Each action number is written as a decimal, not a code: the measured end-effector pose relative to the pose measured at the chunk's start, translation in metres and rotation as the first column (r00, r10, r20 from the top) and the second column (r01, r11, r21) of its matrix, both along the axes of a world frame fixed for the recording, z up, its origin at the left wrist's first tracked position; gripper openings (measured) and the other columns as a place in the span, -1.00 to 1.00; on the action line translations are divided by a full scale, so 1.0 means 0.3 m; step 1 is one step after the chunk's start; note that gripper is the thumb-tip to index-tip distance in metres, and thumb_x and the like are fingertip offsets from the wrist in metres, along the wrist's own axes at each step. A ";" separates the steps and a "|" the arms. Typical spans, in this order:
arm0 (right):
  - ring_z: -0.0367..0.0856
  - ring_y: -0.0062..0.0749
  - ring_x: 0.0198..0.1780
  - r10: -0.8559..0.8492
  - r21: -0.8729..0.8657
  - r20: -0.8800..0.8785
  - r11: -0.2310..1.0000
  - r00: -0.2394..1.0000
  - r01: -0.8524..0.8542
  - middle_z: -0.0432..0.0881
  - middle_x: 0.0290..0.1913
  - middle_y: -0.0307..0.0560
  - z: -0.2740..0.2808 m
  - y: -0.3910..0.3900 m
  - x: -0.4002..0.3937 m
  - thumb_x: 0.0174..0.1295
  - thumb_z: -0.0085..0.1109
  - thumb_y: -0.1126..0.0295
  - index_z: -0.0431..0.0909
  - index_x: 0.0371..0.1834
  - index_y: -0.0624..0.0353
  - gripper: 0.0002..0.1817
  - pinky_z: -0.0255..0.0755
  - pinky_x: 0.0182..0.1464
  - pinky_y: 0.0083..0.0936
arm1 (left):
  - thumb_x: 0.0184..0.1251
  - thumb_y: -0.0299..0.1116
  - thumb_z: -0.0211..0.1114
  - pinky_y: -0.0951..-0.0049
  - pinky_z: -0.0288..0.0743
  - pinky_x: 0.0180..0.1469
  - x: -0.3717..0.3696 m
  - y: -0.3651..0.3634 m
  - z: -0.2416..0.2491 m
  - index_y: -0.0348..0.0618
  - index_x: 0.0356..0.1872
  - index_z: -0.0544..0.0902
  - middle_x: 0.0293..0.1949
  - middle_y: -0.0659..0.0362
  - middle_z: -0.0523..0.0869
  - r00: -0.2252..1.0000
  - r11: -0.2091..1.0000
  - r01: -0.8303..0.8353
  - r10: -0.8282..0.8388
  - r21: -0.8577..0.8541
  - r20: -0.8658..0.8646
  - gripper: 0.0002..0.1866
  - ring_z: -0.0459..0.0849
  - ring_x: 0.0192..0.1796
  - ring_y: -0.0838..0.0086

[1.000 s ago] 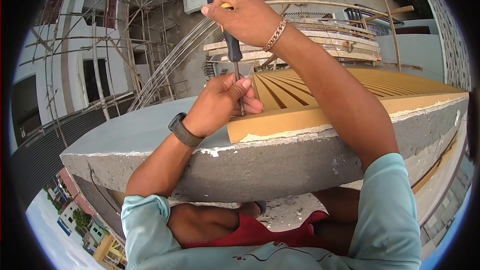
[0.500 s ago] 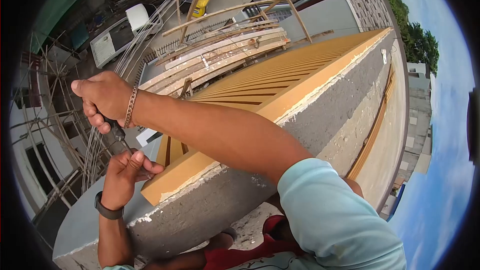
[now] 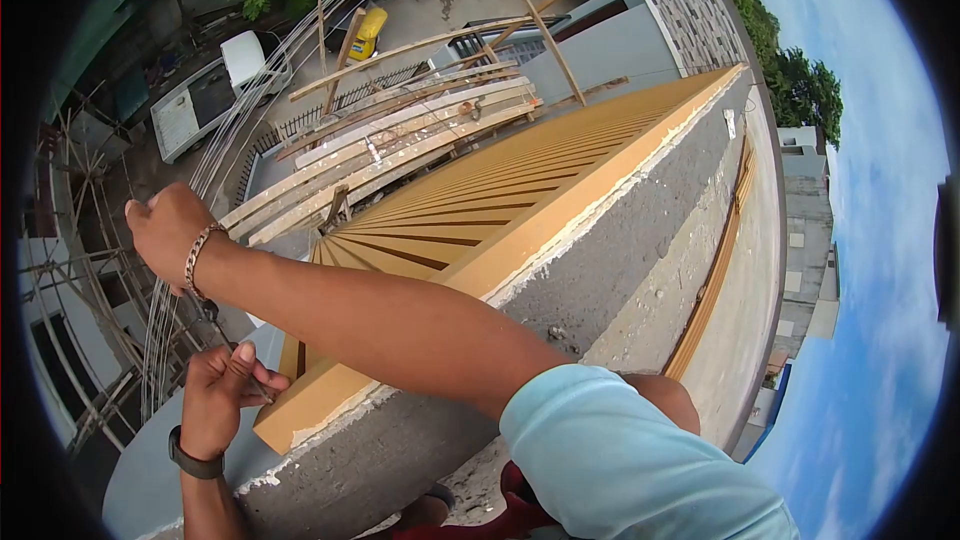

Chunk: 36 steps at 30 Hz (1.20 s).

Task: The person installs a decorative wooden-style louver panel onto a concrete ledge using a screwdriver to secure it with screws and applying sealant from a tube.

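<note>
My right hand (image 3: 170,235), with a chain bracelet at the wrist, is closed around the dark handle of a screwdriver (image 3: 209,311). Its fingers are mostly hidden behind the back of the hand. Below it, my left hand (image 3: 218,390) wears a black watch (image 3: 196,455) and pinches the thin shaft near the tip. The tip meets the end of a tan slatted panel (image 3: 330,395), close to its corner. Whether a screw sits at the tip is too small to tell. My right forearm crosses over the panel.
The panel's edge lies along a rough grey concrete ledge (image 3: 570,290). Long tan strips (image 3: 715,280) rest on the ledge at right. Beyond the edge is a drop, with wooden planks (image 3: 400,130), bundled wires (image 3: 250,90), bamboo scaffolding (image 3: 70,270) and a parked truck (image 3: 190,110) below.
My right hand has turned on the screwdriver handle, so its back now faces up. The left hand keeps its pinch near the panel's corner. The whole view has shifted a little.
</note>
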State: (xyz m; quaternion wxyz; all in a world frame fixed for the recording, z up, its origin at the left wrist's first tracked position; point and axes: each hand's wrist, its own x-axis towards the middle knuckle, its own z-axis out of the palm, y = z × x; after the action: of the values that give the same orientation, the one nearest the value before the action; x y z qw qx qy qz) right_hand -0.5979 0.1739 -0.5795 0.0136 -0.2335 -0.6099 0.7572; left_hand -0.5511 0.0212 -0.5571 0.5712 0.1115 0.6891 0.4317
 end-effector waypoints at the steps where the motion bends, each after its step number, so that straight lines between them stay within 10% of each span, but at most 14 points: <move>1: 0.47 -0.24 -0.81 0.020 -0.186 0.042 0.983 0.999 -0.012 0.41 -0.81 -0.01 0.000 0.010 0.004 0.34 -0.11 0.19 0.39 -0.64 0.34 -0.53 0.38 -0.72 -0.30 | 0.46 -0.09 0.03 0.58 0.58 -0.44 -0.003 0.000 -0.005 -0.26 -0.51 0.52 -0.52 0.02 0.72 0.999 0.999 0.031 -0.031 -0.015 -0.011 -0.55 0.68 -0.50 0.53; 8: 0.47 -0.29 -0.80 0.115 -0.353 0.088 0.933 0.989 -0.077 0.44 -0.78 -0.04 -0.034 0.016 0.010 0.33 -0.10 0.17 0.40 -0.60 0.33 -0.55 0.35 -0.79 -0.38 | 0.45 -0.03 0.04 0.61 0.54 -0.46 -0.001 0.000 -0.010 -0.24 -0.53 0.52 -0.53 0.04 0.71 0.999 0.999 0.041 -0.041 -0.014 -0.016 -0.52 0.66 -0.50 0.57; 17: 0.51 -0.24 -0.77 0.070 0.070 0.166 0.994 0.984 -0.082 0.51 -0.72 0.07 0.076 0.005 0.008 0.31 -0.09 0.19 0.46 -0.54 0.41 -0.55 0.42 -0.71 -0.39 | 0.45 -0.02 0.03 0.61 0.54 -0.47 0.007 0.008 0.014 -0.28 -0.55 0.49 -0.57 0.09 0.65 1.000 1.000 0.004 -0.004 -0.009 0.010 -0.49 0.72 -0.41 0.49; 23: 0.43 -0.33 -0.78 0.135 -0.363 0.067 0.926 0.989 -0.102 0.41 -0.71 -0.05 -0.019 0.001 -0.004 0.28 -0.05 0.22 0.42 -0.54 0.29 -0.64 0.36 -0.71 -0.29 | 0.45 -0.02 0.02 0.61 0.56 -0.46 -0.002 -0.001 -0.001 -0.26 -0.54 0.50 -0.56 0.04 0.68 0.999 0.999 0.038 -0.038 -0.014 0.008 -0.50 0.71 -0.45 0.50; 25: 0.41 -0.40 -0.75 0.235 -0.682 0.022 0.714 0.972 -0.157 0.35 -0.68 -0.11 -0.046 0.016 -0.009 0.29 -0.06 0.27 0.37 -0.52 0.25 -0.70 0.35 -0.75 -0.33 | 0.45 0.00 0.01 0.61 0.56 -0.48 -0.002 0.008 0.007 -0.27 -0.54 0.51 -0.55 0.03 0.69 0.999 1.000 0.023 -0.022 -0.015 0.028 -0.48 0.69 -0.49 0.52; 29: 0.44 -0.42 -0.70 0.199 -0.764 -0.014 0.630 0.980 -0.139 0.36 -0.66 -0.14 -0.085 0.026 0.010 0.31 -0.05 0.25 0.36 -0.52 0.25 -0.68 0.34 -0.76 -0.36 | 0.45 0.02 0.01 0.61 0.55 -0.51 -0.004 0.001 -0.027 -0.27 -0.53 0.51 -0.56 0.04 0.69 0.998 0.998 0.061 -0.060 0.020 -0.004 -0.47 0.68 -0.50 0.52; 31: 0.45 -0.42 -0.70 0.069 -0.314 0.108 0.949 0.992 -0.032 0.40 -0.64 -0.12 -0.107 0.001 0.001 0.32 -0.02 0.20 0.37 -0.51 0.26 -0.64 0.34 -0.76 -0.36 | 0.44 0.02 0.01 0.61 0.55 -0.52 -0.002 0.002 -0.027 -0.27 -0.53 0.50 -0.57 0.05 0.68 0.999 0.999 0.042 -0.042 -0.013 0.008 -0.47 0.68 -0.52 0.52; 36: 0.43 -0.33 -0.80 0.011 0.116 0.130 0.993 0.991 -0.026 0.44 -0.73 -0.04 0.086 0.008 0.026 0.31 -0.01 0.15 0.38 -0.63 0.31 -0.54 0.37 -0.72 -0.38 | 0.45 0.02 0.01 0.59 0.57 -0.49 0.003 0.006 -0.016 -0.27 -0.54 0.49 -0.55 0.05 0.68 0.997 0.999 0.053 -0.054 -0.005 -0.053 -0.48 0.69 -0.50 0.51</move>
State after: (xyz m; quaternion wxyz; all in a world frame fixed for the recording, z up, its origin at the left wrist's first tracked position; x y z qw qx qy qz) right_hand -0.5900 0.1762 -0.5538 -0.0191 -0.2751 -0.6551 0.7034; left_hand -0.5502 0.0232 -0.5619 0.5643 0.1404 0.7014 0.4121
